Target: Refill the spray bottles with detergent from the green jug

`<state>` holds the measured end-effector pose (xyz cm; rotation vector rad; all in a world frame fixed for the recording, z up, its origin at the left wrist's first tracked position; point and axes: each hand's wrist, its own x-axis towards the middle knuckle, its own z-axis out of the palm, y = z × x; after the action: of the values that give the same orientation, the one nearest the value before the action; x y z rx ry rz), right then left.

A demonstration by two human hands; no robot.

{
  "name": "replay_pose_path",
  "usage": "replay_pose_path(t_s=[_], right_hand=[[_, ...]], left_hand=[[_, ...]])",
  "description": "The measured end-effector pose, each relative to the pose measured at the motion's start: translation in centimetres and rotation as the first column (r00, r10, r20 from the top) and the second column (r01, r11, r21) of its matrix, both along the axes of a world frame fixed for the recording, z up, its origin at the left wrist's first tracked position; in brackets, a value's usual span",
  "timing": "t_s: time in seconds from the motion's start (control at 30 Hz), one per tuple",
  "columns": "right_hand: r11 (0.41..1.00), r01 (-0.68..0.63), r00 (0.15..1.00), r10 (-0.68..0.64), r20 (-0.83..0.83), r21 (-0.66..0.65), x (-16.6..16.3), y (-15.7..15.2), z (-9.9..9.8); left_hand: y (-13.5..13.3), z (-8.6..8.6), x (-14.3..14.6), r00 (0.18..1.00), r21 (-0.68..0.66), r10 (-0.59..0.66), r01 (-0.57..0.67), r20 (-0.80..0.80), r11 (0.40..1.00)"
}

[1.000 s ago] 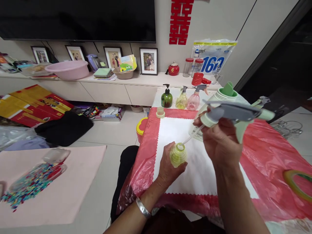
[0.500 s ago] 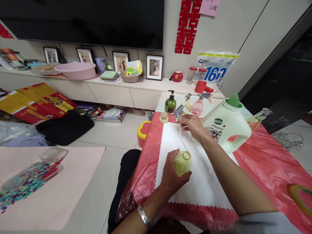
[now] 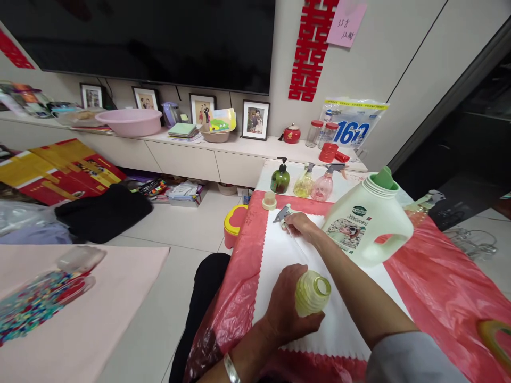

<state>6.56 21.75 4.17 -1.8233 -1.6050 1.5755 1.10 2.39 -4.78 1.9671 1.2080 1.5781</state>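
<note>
My left hand (image 3: 285, 303) is wrapped round a yellow-green ribbed bottle (image 3: 313, 293), its open mouth tilted up and to the right. Farther forward, my right hand (image 3: 302, 225) grips a grey spray nozzle (image 3: 283, 213) low over the white cloth (image 3: 271, 266). A thin clear tube trails from the nozzle back towards the bottle. Just beyond the nozzle is a cream cap (image 3: 269, 200). Beside my right forearm stands a large pale green detergent jug (image 3: 369, 221), uncapped, with something green in its mouth.
Behind the cloth stand a green pump bottle (image 3: 280, 178), a yellow spray bottle (image 3: 304, 182) and a pink spray bottle (image 3: 322, 185). Another spray bottle (image 3: 423, 205) is behind the jug. A roll of tape (image 3: 495, 340) lies on the red plastic sheet (image 3: 443, 271) at right.
My right hand has lowered the spray nozzle towards the cloth, uncovering the yellow and pink spray bottles. My left hand has brought the bottle slightly nearer and to the right, tilting it more.
</note>
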Motion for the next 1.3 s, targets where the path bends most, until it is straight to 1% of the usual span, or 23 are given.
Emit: replay_pose_path(t_s=[0.13, 0.2, 0.27, 0.33, 0.43, 0.5, 0.53, 0.57, 0.6, 0.63, 0.67, 0.7, 0.73, 0.77, 0.8, 0.87, 0.9, 0.93, 0.97, 1.03, 1.1, 1.2, 1.3], right_hand=[[0.996, -0.080, 0.992, 0.075, 0.098, 0.041, 0.3, -0.4, -0.5], [0.986, -0.129, 0.980, 0.110, 0.166, 0.107, 0.7, -0.5, -0.1], [0.958, -0.184, 0.966, 0.136, 0.220, 0.218, 1.4, -1.1, 0.9], [0.902, -0.227, 0.960, 0.142, 0.243, 0.367, 2.4, -2.5, 2.4], [0.768, -0.212, 0.972, 0.101, 0.212, 0.605, 4.6, -6.2, 5.1], [0.655, -0.131, 0.987, 0.017, 0.159, 0.744, 6.8, -8.9, 6.8], [0.558, -0.067, 0.993, -0.042, 0.109, 0.827, 8.2, -10.1, 7.4], [0.344, 0.021, 0.994, -0.111, 0.018, 0.939, 9.7, -10.9, 7.9], [0.145, 0.098, 0.977, -0.201, -0.067, 0.985, 11.5, -11.5, 8.1], [0.033, 0.149, 0.954, -0.266, -0.135, 0.988, 13.3, -11.8, 8.2], [-0.031, 0.259, 0.914, -0.317, -0.255, 0.965, 15.2, -11.7, 8.1], [-0.042, 0.366, 0.864, -0.356, -0.357, 0.929, 17.1, -11.4, 7.8], [-0.027, 0.433, 0.821, -0.400, -0.406, 0.901, 18.8, -11.0, 7.4], [0.069, 0.470, 0.804, -0.445, -0.394, 0.880, 20.4, -10.5, 6.8], [0.182, 0.505, 0.797, -0.473, -0.375, 0.844, 21.7, -9.9, 6.2], [0.392, 0.561, 0.801, -0.479, -0.358, 0.729, 23.4, -8.7, 4.9], [0.469, 0.564, 0.812, -0.465, -0.353, 0.680, 23.9, -8.2, 4.2], [0.530, 0.564, 0.820, -0.450, -0.354, 0.633, 24.0, -7.6, 3.6], [0.571, 0.563, 0.825, -0.437, -0.359, 0.597, 24.0, -7.1, 3.0], [0.607, 0.572, 0.820, -0.431, -0.377, 0.552, 23.7, -6.0, 1.9], [0.598, 0.598, 0.801, -0.447, -0.398, 0.533, 23.2, -4.9, 0.9], [0.537, 0.645, 0.763, -0.487, -0.425, 0.543, 22.6, -3.4, 0.0], [0.469, 0.677, 0.732, -0.512, -0.449, 0.568, 21.9, -2.9, -0.1]], left_hand=[[0.1, 0.1, 0.0, 1.000, -0.016, 0.030, -0.029, 0.004, 0.999], [0.1, 0.1, 0.0, 0.999, -0.022, 0.031, -0.031, -0.005, 0.999], [0.0, 0.1, -0.1, 1.000, -0.018, 0.028, -0.028, -0.011, 0.999], [-0.1, 0.0, -0.2, 1.000, -0.009, 0.022, -0.022, -0.006, 1.000], [-0.3, 0.2, -0.4, 1.000, -0.036, 0.020, -0.019, 0.023, 0.999], [-0.4, 0.4, -0.5, 0.997, -0.091, 0.051, -0.046, 0.062, 0.995], [-0.4, 0.5, -0.6, 0.993, -0.124, 0.084, -0.073, 0.086, 0.990], [-0.4, 0.6, -0.6, 0.986, -0.156, 0.127, -0.109, 0.113, 0.982], [-0.3, 0.6, -0.6, 0.975, -0.186, 0.172, -0.145, 0.138, 0.972], [-0.3, 0.6, -0.5, 0.963, -0.212, 0.215, -0.179, 0.163, 0.961], [-0.2, 0.7, -0.5, 0.952, -0.236, 0.246, -0.201, 0.184, 0.951], [-0.2, 0.7, -0.4, 0.944, -0.254, 0.263, -0.209, 0.199, 0.944], [-0.1, 0.7, -0.3, 0.941, -0.266, 0.267, -0.208, 0.208, 0.941], [-0.1, 0.8, -0.3, 0.941, -0.275, 0.263, -0.201, 0.212, 0.940], [-0.1, 0.8, -0.3, 0.943, -0.283, 0.256, -0.192, 0.213, 0.940], [-0.1, 0.9, -0.2, 0.947, -0.290, 0.242, -0.176, 0.211, 0.941], [-0.1, 1.0, -0.2, 0.948, -0.290, 0.238, -0.172, 0.209, 0.941], [0.0, 1.0, -0.2, 0.950, -0.288, 0.233, -0.169, 0.206, 0.943], [0.0, 1.0, -0.2, 0.953, -0.284, 0.227, -0.165, 0.201, 0.944], [0.0, 0.9, -0.2, 0.956, -0.283, 0.221, -0.162, 0.191, 0.945], [0.1, 0.8, -0.2, 0.957, -0.290, 0.222, -0.162, 0.185, 0.943], [0.2, 0.6, -0.1, 0.956, -0.294, 0.229, -0.169, 0.183, 0.941], [0.3, 0.6, -0.2, 0.958, -0.283, 0.225, -0.169, 0.178, 0.944]])
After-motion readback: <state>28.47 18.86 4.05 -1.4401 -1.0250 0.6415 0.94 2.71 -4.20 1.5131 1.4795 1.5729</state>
